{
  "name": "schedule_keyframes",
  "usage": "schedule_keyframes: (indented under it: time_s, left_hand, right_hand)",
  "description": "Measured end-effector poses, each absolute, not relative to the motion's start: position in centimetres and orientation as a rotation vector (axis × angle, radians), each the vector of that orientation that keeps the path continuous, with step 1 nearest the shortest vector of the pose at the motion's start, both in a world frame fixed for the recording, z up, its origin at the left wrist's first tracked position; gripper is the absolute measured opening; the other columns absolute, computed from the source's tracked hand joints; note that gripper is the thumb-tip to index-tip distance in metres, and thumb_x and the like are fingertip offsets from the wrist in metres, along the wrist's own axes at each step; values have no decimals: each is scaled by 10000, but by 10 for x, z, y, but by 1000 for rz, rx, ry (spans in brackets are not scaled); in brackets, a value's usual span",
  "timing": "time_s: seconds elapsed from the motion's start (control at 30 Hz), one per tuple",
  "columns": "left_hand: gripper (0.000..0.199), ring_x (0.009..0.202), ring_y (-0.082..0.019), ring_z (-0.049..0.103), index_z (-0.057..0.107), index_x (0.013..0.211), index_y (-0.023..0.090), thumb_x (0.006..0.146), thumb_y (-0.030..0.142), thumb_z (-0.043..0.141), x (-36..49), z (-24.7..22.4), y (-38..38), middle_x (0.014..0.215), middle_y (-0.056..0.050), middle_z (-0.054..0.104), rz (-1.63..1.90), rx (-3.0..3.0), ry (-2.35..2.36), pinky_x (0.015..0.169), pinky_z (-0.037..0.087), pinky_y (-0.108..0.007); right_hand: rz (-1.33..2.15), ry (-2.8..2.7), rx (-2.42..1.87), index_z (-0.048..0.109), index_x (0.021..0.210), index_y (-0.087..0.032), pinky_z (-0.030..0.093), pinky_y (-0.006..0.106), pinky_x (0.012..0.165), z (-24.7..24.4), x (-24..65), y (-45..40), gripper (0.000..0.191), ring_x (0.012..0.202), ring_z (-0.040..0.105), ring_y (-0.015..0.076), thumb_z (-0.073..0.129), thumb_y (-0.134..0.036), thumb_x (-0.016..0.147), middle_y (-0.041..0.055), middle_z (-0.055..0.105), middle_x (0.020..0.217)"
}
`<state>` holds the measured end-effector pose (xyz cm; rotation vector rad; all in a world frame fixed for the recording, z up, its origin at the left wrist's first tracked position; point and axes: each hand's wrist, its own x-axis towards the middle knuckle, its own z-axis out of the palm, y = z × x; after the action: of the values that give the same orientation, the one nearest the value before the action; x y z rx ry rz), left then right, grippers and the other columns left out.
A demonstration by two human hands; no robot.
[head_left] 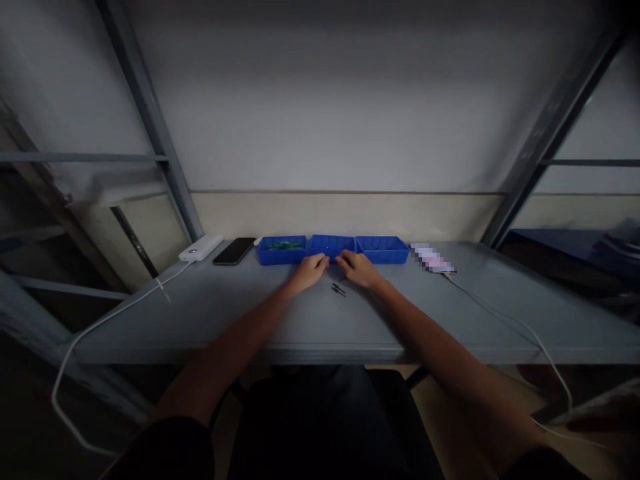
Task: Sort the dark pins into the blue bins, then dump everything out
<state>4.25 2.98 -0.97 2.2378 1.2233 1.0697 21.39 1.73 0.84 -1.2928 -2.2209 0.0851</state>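
Both hands are in front of the middle blue bin (333, 243), close together but apart. My left hand (311, 270) is closed, thumb and fingers pinched. Facing it, my right hand (358, 268) is pinched in the same way. Anything between the fingertips is too small to make out. On the table just below the hands lie a few small dark screw-like pieces (339, 290). The left blue bin (283, 258) holds green pieces (285, 246). Beside the middle bin on the right stands another blue bin (383, 257), its contents too dark to tell.
On the grey table (310, 327), a white power bank (201, 248) with a white cable and a black phone (235, 251) lie to the left. A phone with a blurred screen (433, 259) lies at the right, its cable (500, 312) running over the edge. Metal posts flank the table.
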Motion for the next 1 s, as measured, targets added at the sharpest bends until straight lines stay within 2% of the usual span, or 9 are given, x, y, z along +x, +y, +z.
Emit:
schedule_keyframes:
  time_s: [0.17, 0.37, 0.5, 0.63, 0.77, 1.0]
  left_hand:
    - [324, 526, -97, 448, 520, 672, 146, 861, 327, 330, 41, -9, 31, 535, 28, 475, 1062, 2233, 1225, 548, 322, -224]
    - [338, 537, -95, 464, 552, 689, 144, 866, 327, 330, 44, -7, 25, 540, 23, 498, 955, 2320, 1243, 544, 325, -211]
    - [276, 576, -96, 482, 588, 716, 140, 837, 286, 388, 44, -6, 22, 599, 7, 559, 894, 2405, 1237, 563, 336, -204]
    - [206, 559, -92, 486, 628, 827, 146, 776, 285, 484, 38, -5, 21, 621, 8, 582, 717, 2470, 1132, 537, 332, -194]
    - [272, 588, -95, 515, 641, 960, 174, 730, 286, 547, 33, -3, 24, 699, -6, 625, 508, 2482, 1003, 545, 350, -189]
    - [188, 702, -116, 562, 670, 865, 199, 733, 275, 559, 35, -8, 28, 815, -18, 669, 513, 2507, 950, 623, 388, -206]
  right_hand:
    - [107, -2218, -1225, 574, 898, -179, 334, 214, 610, 9, 216, 16, 231, 660, 524, 124, 378, -293, 857, 27, 612, 740]
    - [158, -2210, -1269, 576, 656, -152, 279, 220, 548, 11, 219, 19, 344, 563, 451, 107, 357, -332, 850, 18, 568, 615]
    - [179, -2085, -1339, 570, 615, -145, 258, 220, 524, 11, 230, 28, 360, 546, 440, 105, 362, -345, 830, 8, 537, 572]
    - [111, -1780, -1551, 607, 672, -148, 290, 222, 561, 9, 252, 40, 355, 628, 508, 135, 353, -344, 822, 38, 589, 636]
    - [50, -1514, -1772, 642, 731, -152, 315, 243, 587, 5, 268, 44, 375, 678, 540, 172, 344, -361, 819, 90, 634, 712]
    - [37, -1358, -1837, 657, 802, -139, 345, 267, 619, -1, 279, 49, 393, 736, 567, 210, 342, -373, 823, 142, 648, 794]
